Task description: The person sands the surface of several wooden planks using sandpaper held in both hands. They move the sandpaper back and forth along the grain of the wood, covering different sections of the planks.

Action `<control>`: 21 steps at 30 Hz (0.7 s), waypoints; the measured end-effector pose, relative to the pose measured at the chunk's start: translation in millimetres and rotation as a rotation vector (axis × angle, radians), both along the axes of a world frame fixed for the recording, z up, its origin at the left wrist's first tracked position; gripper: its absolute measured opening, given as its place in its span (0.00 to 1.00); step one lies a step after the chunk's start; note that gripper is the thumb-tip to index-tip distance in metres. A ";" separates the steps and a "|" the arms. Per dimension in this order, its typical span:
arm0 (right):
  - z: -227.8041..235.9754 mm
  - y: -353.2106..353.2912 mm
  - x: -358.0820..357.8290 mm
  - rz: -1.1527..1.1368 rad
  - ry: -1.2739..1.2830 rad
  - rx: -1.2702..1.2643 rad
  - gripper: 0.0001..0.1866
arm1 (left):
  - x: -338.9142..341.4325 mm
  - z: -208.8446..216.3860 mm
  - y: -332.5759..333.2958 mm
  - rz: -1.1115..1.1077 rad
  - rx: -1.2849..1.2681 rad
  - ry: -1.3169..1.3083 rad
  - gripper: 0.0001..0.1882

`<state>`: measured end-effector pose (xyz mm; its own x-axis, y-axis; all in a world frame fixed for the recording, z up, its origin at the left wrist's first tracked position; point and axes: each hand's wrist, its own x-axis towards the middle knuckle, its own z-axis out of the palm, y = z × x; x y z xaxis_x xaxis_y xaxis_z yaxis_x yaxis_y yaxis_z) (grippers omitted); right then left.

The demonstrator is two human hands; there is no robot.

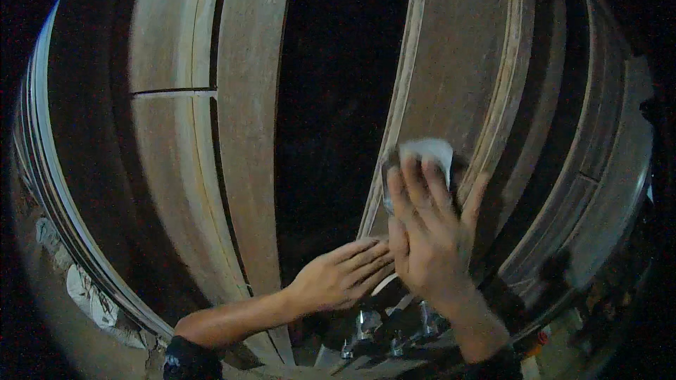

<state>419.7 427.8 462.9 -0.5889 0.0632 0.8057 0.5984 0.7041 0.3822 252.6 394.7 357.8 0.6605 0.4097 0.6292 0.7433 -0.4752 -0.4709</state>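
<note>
My right hand (435,239) lies over a long brown board (458,49), its back toward me, the fingers slightly blurred. Under its fingertips is a whitish, sheet-like piece (433,148) with a dark part beside it; the hand covers most of it, and its exact kind does not show. The little finger sticks out to the right, past the board's raised edge strip. My left hand (341,274) reaches in from the lower left with its fingers stretched out side by side, holding nothing visible. Its fingertips come close to the right hand's thumb side; I cannot tell whether they touch.
Further long boards (246,98) run away from me on the left, with a dark gap between. More grooved boards (591,155) stand to the right. Several shiny small parts (366,324) show below my hands. A white crumpled bag (91,299) lies at the lower left.
</note>
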 end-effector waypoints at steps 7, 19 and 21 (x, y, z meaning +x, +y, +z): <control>-19.7 -5.3 17.9 0.009 -0.048 -0.049 0.25 | 7.8 -13.1 -14.8 0.047 0.021 0.053 0.32; -28.2 -8.6 26.6 -0.018 -0.046 -0.013 0.24 | 0.0 -26.1 -26.3 -0.024 -0.027 0.110 0.31; -39.6 -26.5 35.6 0.001 -0.067 -0.042 0.25 | -0.1 -19.3 -34.2 -0.027 -0.058 0.105 0.30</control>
